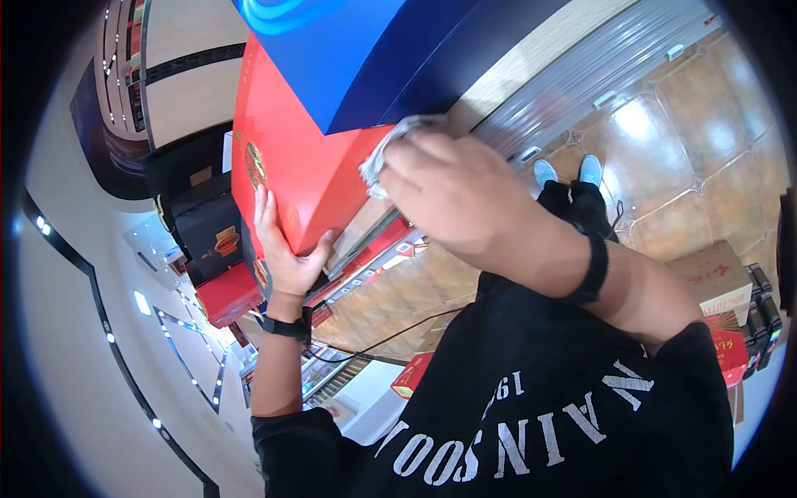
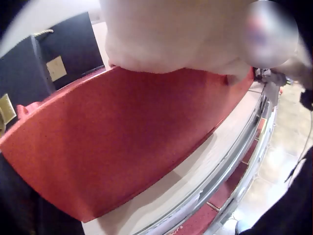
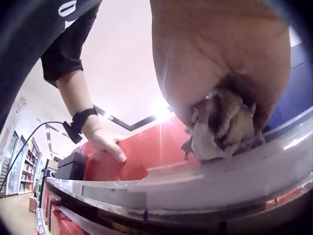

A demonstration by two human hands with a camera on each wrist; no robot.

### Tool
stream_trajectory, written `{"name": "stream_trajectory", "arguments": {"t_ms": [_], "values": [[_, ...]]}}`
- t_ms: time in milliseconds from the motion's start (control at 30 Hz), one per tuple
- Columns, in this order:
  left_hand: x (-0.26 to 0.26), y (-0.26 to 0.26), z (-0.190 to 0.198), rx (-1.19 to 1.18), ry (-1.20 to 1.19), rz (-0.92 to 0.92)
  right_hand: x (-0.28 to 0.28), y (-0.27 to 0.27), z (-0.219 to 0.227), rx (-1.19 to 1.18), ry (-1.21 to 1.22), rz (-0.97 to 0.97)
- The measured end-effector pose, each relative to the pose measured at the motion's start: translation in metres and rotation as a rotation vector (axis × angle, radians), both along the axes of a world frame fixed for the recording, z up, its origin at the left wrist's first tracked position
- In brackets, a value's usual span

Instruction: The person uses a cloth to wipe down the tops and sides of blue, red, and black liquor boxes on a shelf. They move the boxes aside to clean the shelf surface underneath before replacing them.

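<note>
Left hand, head view: the left hand [image 1: 290, 267] rests on the red box [image 1: 311, 162], fingers straight along it, thumb spread apart.
Right hand, head view: the right hand [image 1: 444, 187] grips a crumpled pale cloth [image 1: 374, 173] near the front edge of the shelf [image 1: 502, 76], where the red box and the blue box [image 1: 357, 62] meet.
Red box, left wrist view: its long side stands just behind the shelf's front edge; a black bag [image 2: 76, 39] with a rope handle is behind it.
Cloth, right wrist view: bunched under the right hand's curled fingers at the shelf's front edge, in front of the boxes.
Left thumb, right wrist view: extended against the red box.
</note>
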State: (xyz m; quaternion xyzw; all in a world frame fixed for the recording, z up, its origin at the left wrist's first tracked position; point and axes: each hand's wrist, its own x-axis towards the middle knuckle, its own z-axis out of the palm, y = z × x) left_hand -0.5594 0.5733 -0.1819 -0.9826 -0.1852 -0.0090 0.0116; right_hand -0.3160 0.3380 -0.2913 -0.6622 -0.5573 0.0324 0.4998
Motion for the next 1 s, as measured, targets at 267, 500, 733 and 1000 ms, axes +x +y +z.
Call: {"name": "stream_trajectory", "arguments": {"t_ms": [267, 500, 733, 1000], "values": [[0.003, 0.001, 0.002, 0.001, 0.016, -0.003, 0.114, -0.068, -0.004, -0.132, -0.192, -0.366], [0.0, 0.002, 0.005, 0.032, 0.035, -0.041, 0.208, -0.116, 0.034, -0.329, -0.233, -0.725], [-0.011, 0.007, 0.003, 0.011, 0.026, -0.012, 0.236, -0.107, -0.001, -0.322, -0.399, -0.962], [-0.018, 0.013, 0.003, 0.019, 0.019, -0.024, 0.166, -0.083, 0.02, -0.202, -0.196, -0.647]]}}
